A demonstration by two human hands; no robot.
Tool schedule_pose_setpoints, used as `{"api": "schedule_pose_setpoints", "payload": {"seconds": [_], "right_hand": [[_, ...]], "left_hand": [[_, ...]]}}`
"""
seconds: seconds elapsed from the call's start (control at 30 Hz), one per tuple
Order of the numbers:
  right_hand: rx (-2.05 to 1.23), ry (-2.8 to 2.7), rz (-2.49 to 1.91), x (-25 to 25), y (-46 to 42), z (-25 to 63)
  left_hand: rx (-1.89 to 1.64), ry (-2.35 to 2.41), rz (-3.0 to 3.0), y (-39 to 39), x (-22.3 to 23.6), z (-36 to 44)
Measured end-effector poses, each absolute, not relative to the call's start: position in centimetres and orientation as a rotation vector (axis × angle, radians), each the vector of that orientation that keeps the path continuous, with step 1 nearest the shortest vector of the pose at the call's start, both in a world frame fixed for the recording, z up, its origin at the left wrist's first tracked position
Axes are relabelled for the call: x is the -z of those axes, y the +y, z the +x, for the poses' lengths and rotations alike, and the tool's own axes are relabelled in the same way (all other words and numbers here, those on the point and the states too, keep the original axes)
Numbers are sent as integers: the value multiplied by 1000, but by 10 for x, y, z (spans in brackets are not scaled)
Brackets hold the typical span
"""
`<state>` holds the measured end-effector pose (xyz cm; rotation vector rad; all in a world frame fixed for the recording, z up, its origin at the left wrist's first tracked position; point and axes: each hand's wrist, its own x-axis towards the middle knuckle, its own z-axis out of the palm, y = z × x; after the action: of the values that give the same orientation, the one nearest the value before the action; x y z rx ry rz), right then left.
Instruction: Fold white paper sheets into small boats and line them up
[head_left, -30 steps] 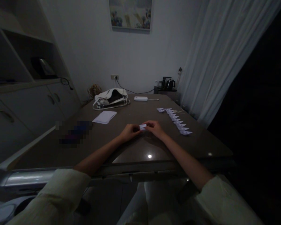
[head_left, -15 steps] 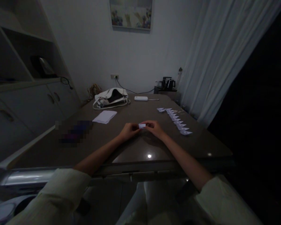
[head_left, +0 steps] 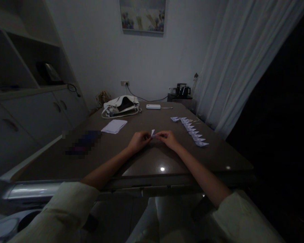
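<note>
Between my two hands, just above the brown table (head_left: 139,158), is a small folded piece of white paper (head_left: 153,133), one flap of it sticking up. My left hand (head_left: 140,140) pinches its left side with curled fingers. On the other side my right hand (head_left: 167,138) grips the paper's right edge between thumb and fingers. The fingertips partly cover the paper, so its full shape is hidden. To the right, several folded white paper boats (head_left: 192,130) stand in a slanting row. A stack of white paper sheets (head_left: 114,126) lies to the left of my hands.
A white handbag (head_left: 121,105) sits at the table's far left, with a white power bank (head_left: 153,106) and short cable right of it. A pixelated dark object (head_left: 84,141) lies on the left. Beyond the table, a black kettle (head_left: 184,91) stands on a small cabinet.
The folded paper has turned in my fingers: its flat, light face showed before, and now a narrow flap points upward. Both hands stay in nearly the same place.
</note>
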<state>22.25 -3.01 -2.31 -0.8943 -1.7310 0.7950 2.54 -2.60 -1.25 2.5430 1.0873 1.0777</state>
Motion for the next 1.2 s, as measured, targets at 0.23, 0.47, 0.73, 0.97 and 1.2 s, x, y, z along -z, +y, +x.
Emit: {"api": "schedule_pose_setpoints", "payload": {"seconds": [0.23,0.47,0.73,0.97,1.2], "right_hand": [[-977,-1665,-949,23,-29,223],[-990,-1637,-984,19,-33,222],[-1054,-1593,-945,18,-37,221],[-1137,-1591,-890,16,-38,220],[-1158,-1599,-851,19,-37,220]], "left_hand": [[-1061,1138,2708,-34,8,24],[-940,1148,2961,-44,2,27],[-937,1087,3080,-44,3,26],[-857,924,3185,-44,4,28],[-1029,976,2932,-48,2,29]]}}
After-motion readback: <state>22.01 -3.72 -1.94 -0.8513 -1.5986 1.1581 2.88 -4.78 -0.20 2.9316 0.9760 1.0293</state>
